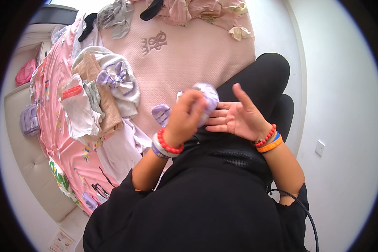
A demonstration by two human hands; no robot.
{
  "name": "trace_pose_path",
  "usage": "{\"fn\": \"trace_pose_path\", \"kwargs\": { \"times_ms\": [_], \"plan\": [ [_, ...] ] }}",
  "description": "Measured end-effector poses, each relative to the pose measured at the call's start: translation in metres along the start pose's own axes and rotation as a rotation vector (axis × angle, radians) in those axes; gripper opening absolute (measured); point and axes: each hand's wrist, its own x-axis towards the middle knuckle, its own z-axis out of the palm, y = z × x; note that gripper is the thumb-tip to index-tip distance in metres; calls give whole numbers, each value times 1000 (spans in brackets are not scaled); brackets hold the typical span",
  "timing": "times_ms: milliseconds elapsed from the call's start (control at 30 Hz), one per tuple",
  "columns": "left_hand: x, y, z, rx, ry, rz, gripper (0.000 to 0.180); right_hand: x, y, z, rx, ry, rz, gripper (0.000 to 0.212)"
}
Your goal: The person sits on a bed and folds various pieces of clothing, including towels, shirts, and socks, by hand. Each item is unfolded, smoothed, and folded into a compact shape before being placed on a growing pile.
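Note:
In front of my body, my left hand (182,116) is closed on a purple-and-white sock (210,97), slightly smeared by motion. Part of the cloth bulges out beyond the fingers, and a striped purple end (161,114) sticks out on the other side of the hand. My right hand (241,118) is open, palm up and thumb raised, its fingertips close to the sock. Whether they touch it I cannot tell. A similar purple-and-white bundle (116,79) rests on a white cloth (132,94) to the left, beside folded clothes (82,111).
A pink quilted bedspread (176,63) lies under the clothes. Crumpled pink garments (189,10) and grey cloth (115,19) are at the far edge. My black-clad leg (264,75) is at right, before a white wall (340,84). A purple backpack (29,119) stands far left.

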Motion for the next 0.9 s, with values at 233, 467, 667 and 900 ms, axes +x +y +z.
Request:
{"fn": "trace_pose_path", "kwargs": {
  "times_ms": [233, 467, 667, 900],
  "plan": [
    [-20, -10, 3, 409, -283, 86, 9, -4, 0, -11, -122, 308, -406, 22],
    [-39, -66, -57, 1368, 15, 206, 18, -24, -11, -11, -383, 284, -443, 32],
    [-16, -27, -30, 239, 84, -197, 16, -16, 9, 18, -396, 100, -379, 31],
    [-10, -1, 4, -191, -388, -364, 41, -19, 8, 17, -357, 275, -603, 25]
  ]
}}
